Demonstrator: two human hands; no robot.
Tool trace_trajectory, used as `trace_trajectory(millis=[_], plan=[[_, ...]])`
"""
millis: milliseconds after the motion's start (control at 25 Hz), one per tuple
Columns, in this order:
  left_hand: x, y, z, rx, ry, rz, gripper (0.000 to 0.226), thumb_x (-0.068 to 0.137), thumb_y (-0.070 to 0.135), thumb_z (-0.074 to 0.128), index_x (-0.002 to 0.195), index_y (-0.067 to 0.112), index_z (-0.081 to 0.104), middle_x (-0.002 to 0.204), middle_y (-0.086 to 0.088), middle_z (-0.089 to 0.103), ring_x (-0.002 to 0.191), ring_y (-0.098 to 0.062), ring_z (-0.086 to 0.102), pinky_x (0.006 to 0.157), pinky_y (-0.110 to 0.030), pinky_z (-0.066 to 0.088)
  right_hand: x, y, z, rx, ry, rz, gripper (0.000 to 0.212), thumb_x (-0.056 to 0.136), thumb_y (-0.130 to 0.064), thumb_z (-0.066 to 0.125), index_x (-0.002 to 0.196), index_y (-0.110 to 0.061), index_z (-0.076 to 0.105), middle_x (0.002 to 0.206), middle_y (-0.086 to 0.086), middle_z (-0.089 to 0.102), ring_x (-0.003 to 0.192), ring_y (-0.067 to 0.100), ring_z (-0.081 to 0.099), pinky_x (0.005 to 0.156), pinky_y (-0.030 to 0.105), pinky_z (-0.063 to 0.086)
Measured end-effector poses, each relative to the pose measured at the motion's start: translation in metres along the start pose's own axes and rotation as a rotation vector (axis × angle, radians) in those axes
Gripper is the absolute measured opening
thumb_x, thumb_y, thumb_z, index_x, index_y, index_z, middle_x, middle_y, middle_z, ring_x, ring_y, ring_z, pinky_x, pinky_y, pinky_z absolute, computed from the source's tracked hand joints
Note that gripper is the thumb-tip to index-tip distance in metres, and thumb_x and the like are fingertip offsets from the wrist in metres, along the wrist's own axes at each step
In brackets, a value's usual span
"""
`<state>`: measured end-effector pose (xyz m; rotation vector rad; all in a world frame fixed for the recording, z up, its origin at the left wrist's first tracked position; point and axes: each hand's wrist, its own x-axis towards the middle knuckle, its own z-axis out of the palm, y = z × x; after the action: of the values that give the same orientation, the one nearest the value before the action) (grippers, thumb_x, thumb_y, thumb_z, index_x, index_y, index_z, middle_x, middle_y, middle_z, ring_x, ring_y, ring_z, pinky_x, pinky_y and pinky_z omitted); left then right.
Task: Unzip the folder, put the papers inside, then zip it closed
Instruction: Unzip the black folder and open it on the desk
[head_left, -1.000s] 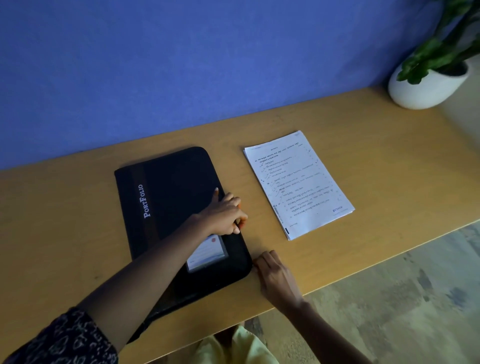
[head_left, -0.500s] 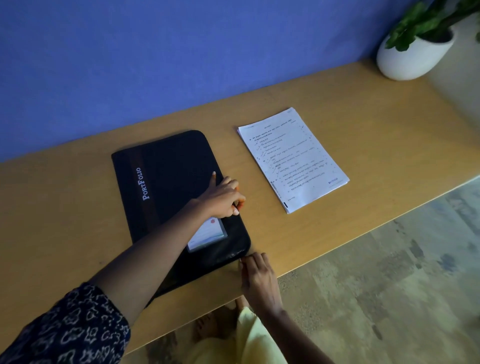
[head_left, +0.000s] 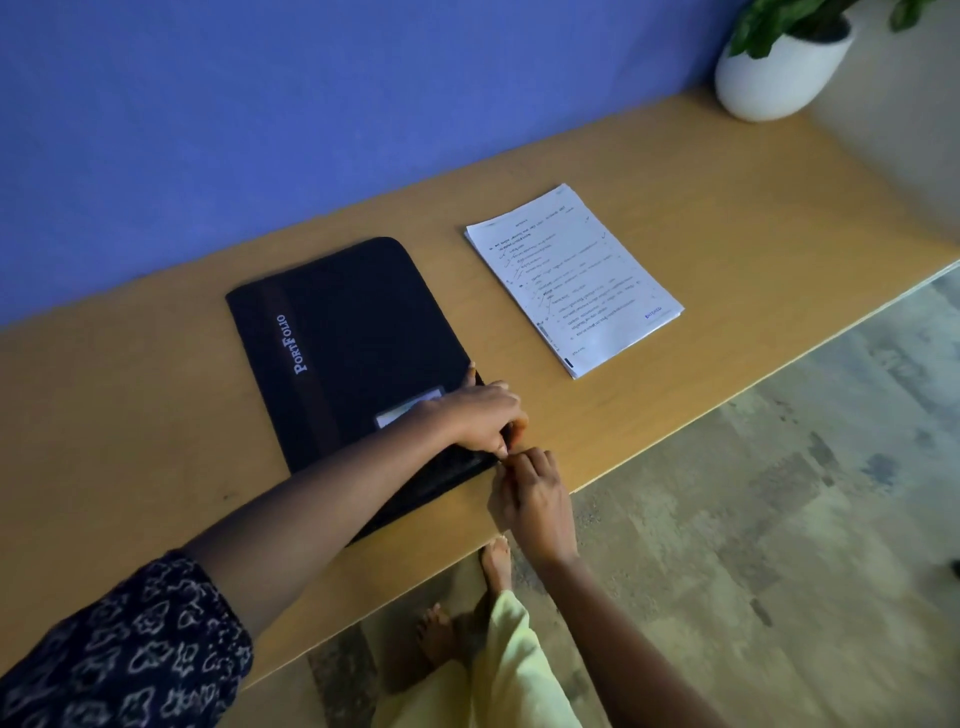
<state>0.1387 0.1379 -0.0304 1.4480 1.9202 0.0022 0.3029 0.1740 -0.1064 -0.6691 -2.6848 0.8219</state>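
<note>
Both hands (head_left: 485, 421) now at folder (head_left: 358, 332) corner

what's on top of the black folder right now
The left hand presses on the black folder near its front right corner, partly covering a label window. The papers lie beside it. Its inside is hidden.

This looks like an office or study corner. A long light wooden desk (head_left: 675, 171) stands against a blue fabric partition wall (head_left: 311, 130), with a white round plant pot (head_left: 774, 78) and printed white papers (head_left: 571, 280).
</note>
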Motion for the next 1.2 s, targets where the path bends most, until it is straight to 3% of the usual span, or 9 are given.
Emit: trace_trajectory(millis=[160, 320, 560, 720, 880, 1080, 1200], plan=[[-0.009, 0.003, -0.009, -0.038, 0.070, 0.020, 0.007, 0.085, 0.025, 0.068, 0.082, 0.021, 0.062, 0.100, 0.007, 0.057, 0.121, -0.013, 0.039, 0.113, -0.066, -0.003, -0.017, -0.026, 0.002, -0.028, 0.022, -0.086, 0.018, 0.092, -0.014, 0.050, 0.090, -0.007, 0.066, 0.084, 0.008, 0.061, 0.075, 0.022, 0.051, 0.059, 0.031, 0.046], [-0.012, 0.006, -0.013, -0.031, 0.121, 0.040, 0.008, 0.085, 0.026, 0.068, 0.082, 0.023, 0.061, 0.097, 0.009, 0.053, 0.122, -0.015, 0.039, 0.113, -0.066, -0.002, -0.038, -0.055, 0.027, -0.018, -0.060, -0.123, 0.026, 0.096, -0.020, 0.044, 0.093, -0.011, 0.069, 0.087, 0.005, 0.063, 0.076, 0.020, 0.053, 0.061, 0.033, 0.050], [-0.014, 0.007, -0.005, -0.037, 0.160, 0.039, 0.005, 0.086, 0.024, 0.067, 0.085, 0.020, 0.063, 0.099, 0.006, 0.053, 0.122, -0.017, 0.039, 0.114, -0.064, -0.001, -0.077, -0.098, 0.068, 0.037, -0.191, -0.192, 0.016, 0.092, -0.017, 0.055, 0.093, -0.012, 0.071, 0.088, 0.003, 0.064, 0.076, 0.018, 0.057, 0.057, 0.028, 0.053], [-0.009, 0.003, 0.004, -0.032, 0.161, 0.028, 0.008, 0.085, 0.024, 0.068, 0.080, 0.022, 0.061, 0.097, 0.005, 0.053, 0.118, -0.017, 0.041, 0.116, -0.062, 0.001, -0.086, -0.116, 0.079, 0.037, -0.218, -0.187, 0.021, 0.091, -0.016, 0.051, 0.096, -0.012, 0.071, 0.091, 0.003, 0.065, 0.079, 0.018, 0.057, 0.060, 0.029, 0.054], [-0.009, 0.005, 0.011, -0.049, 0.189, 0.011, 0.007, 0.086, 0.022, 0.067, 0.082, 0.019, 0.062, 0.100, 0.001, 0.053, 0.120, -0.019, 0.039, 0.116, -0.061, 0.004, -0.101, -0.130, 0.084, 0.015, -0.286, -0.307, 0.023, 0.087, -0.016, 0.052, 0.102, -0.009, 0.069, 0.095, 0.005, 0.065, 0.085, 0.022, 0.057, 0.062, 0.030, 0.056], [-0.007, 0.007, 0.017, -0.006, 0.205, -0.014, 0.010, 0.087, 0.022, 0.066, 0.095, 0.015, 0.066, 0.110, -0.003, 0.057, 0.120, -0.021, 0.041, 0.115, -0.052, 0.019, -0.100, -0.133, 0.082, 0.020, -0.319, -0.290, 0.037, 0.084, -0.016, 0.036, 0.100, -0.002, 0.066, 0.100, 0.014, 0.064, 0.093, 0.031, 0.058, 0.063, 0.039, 0.058], [-0.002, 0.004, 0.026, 0.014, 0.250, 0.003, 0.016, 0.086, 0.023, 0.068, 0.101, 0.018, 0.066, 0.112, -0.002, 0.059, 0.117, -0.021, 0.045, 0.106, -0.036, 0.031, -0.098, -0.123, 0.071, 0.053, -0.297, -0.309, 0.028, 0.080, -0.013, 0.044, 0.090, -0.002, 0.068, 0.096, 0.014, 0.066, 0.086, 0.032, 0.062, 0.057, 0.035, 0.057]])
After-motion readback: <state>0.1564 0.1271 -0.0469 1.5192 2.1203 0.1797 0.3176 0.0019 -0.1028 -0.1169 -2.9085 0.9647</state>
